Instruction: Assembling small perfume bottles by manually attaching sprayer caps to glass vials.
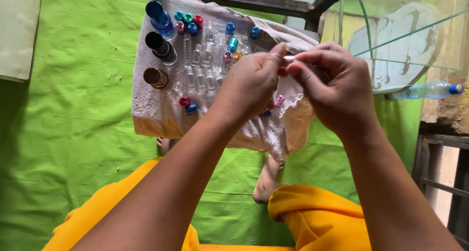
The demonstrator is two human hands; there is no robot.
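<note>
Pinching with both hands, I hold one very small pale piece [289, 58] between my fingertips, above the right part of the white cloth [161, 114]. My left hand [251, 82] presses thumb and first finger together on its left end, and my right hand [334, 82] closes its fingers on the other end, so the two hands touch each other at the tips. What this piece is exactly I cannot tell, because it is almost hidden by the fingers.

Under my hands the cloth lies over a low stand on the green sheet [73, 133]. On the cloth stand rows of small clear glass vials [199, 67], some with coloured metal caps. At the left edge are three bigger bottles: a blue-capped bottle [160, 17], a black-capped bottle [160, 45] and a bronze-capped bottle [156, 77]. A red cap [184, 101] and a blue cap [191, 109] lie loose near the front. A pink cap [279, 101] lies just below my hands.
</note>
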